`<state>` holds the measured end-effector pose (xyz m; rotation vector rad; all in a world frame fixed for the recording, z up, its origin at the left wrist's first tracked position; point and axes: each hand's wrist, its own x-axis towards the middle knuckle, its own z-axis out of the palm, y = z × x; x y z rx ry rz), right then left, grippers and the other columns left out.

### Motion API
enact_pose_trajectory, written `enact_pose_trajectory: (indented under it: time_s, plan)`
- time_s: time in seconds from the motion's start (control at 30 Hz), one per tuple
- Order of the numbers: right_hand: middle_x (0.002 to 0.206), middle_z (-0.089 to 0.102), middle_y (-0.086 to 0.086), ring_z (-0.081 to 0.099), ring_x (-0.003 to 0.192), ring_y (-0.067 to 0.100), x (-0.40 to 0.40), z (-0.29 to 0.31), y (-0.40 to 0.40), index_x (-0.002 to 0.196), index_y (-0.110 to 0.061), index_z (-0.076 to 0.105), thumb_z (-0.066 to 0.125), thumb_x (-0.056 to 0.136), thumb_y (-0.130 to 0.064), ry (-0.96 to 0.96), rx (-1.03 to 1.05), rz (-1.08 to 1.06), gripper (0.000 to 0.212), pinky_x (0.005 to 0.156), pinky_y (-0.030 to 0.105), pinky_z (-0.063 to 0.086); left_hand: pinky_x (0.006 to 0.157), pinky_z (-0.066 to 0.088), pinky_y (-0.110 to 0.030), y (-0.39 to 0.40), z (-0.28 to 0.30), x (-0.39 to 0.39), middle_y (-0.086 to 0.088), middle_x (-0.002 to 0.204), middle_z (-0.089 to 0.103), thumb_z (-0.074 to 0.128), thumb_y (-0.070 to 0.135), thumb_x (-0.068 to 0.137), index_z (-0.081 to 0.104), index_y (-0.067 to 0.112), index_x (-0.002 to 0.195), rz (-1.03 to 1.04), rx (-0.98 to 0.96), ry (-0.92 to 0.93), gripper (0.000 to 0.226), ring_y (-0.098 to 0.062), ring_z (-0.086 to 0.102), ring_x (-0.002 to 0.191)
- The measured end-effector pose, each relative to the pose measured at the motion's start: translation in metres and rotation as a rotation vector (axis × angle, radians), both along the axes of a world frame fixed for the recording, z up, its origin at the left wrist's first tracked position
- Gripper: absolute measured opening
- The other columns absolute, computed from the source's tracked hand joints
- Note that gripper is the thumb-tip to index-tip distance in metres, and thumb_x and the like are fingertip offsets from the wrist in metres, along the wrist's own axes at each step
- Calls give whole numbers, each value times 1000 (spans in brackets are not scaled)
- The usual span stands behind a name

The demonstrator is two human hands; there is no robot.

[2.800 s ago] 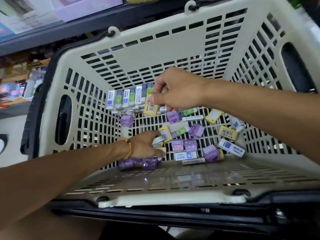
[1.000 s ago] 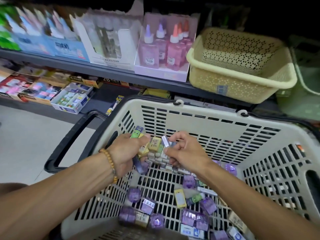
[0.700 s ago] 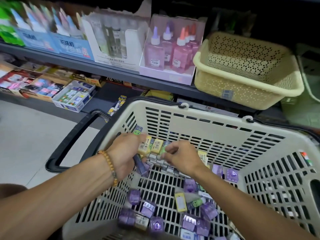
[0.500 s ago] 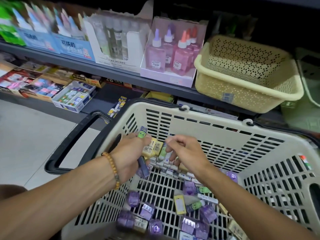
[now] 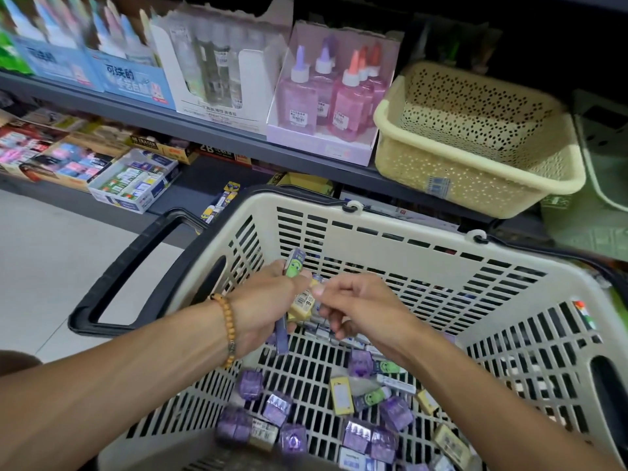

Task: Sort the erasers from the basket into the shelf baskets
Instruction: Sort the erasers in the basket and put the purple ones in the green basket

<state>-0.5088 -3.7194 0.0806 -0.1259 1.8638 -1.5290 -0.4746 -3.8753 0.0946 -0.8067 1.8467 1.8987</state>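
A beige slotted shopping basket [image 5: 401,232] with black handles fills the lower view. On its floor lie several loose erasers [image 5: 341,396], purple, yellow and green-sleeved. My left hand [image 5: 261,311] grips a bundle of erasers [image 5: 295,266] above the basket, a green-faced one sticking up and a yellow one below. My right hand [image 5: 353,304] is right beside it, fingers curled, pinching at the yellow eraser [image 5: 300,305] in the bundle. A cream perforated shelf basket [image 5: 475,185] sits empty on the shelf at upper right.
A pale green basket [image 5: 601,171] stands at the far right of the shelf. Pink and purple glue bottles [image 5: 336,100] and boxed stationery line the shelf to the left. A lower shelf holds a box of erasers [image 5: 136,181]. Grey floor lies at left.
The view has lifted from the basket floor to the shelf. Both hands rose with a handful of erasers, and my right hand keeps picking at the bundle held in my left.
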Motion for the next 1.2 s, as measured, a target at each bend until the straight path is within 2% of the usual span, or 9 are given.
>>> enact_pose_trajectory:
  time_s: [0.17,0.4,0.53,0.6,0.7,0.77,0.87,1.0,1.2]
  plan:
    - [63,59,3,50,48,12,-11,-5,8,84,-8,71,63,94,-13,-130,-109,-163,14,43,22,41,53,42,-32,1,-1,-1,-14,106,67,50,23,100,52,7,126,12,-47,-15,31,-23,56,77]
    - [74,69,14,65,57,17,-20,-30,10,84,-4,67,56,94,2,-39,230,-245,16,53,24,54,52,41,-29,-1,1,-3,-15,106,69,53,24,99,57,6,117,-15,-97,-34,26,-27,54,86]
    - [72,65,3,56,51,9,-15,-23,12,87,-14,71,56,98,-22,108,166,-244,20,47,22,46,64,49,-33,2,2,1,-13,124,62,55,27,97,54,8,124,-211,-117,-63,34,-28,57,100]
    - [70,63,0,53,51,10,-12,-13,12,82,-21,75,61,94,-39,92,54,-141,25,46,21,42,70,48,-32,3,4,3,-7,114,67,55,28,98,55,11,126,-301,-113,-63,33,-22,60,103]
    - [68,60,3,48,50,10,-4,-3,6,80,-23,75,67,91,-33,25,-53,5,17,46,21,40,60,45,-23,6,11,7,-1,98,70,55,27,98,58,12,118,-416,-84,-68,25,-3,62,78]
    - [63,58,2,46,48,10,-4,-2,5,81,-18,73,67,91,-26,-11,-78,-28,14,44,21,39,62,45,-24,6,10,8,-4,102,69,56,18,97,58,9,117,-433,-85,-72,22,-6,62,86]
    - [61,59,2,49,47,11,-11,-3,18,85,-6,71,68,90,-21,-74,-32,-210,16,45,22,42,65,46,-27,2,7,6,-10,112,64,55,3,93,58,12,112,-323,-124,-81,21,-20,58,101]
    - [67,66,13,58,49,15,-18,-15,33,88,7,70,69,90,-15,-90,246,-212,22,48,25,48,66,45,-26,-1,6,0,-12,105,66,50,-6,93,54,15,95,-105,-119,-48,21,-20,59,97]
    - [76,72,12,67,58,13,-20,-26,20,85,-6,68,60,93,-4,-16,295,-236,12,52,20,54,60,44,-29,4,9,-2,-18,102,69,46,-12,92,57,2,109,25,17,-52,25,-25,63,93]
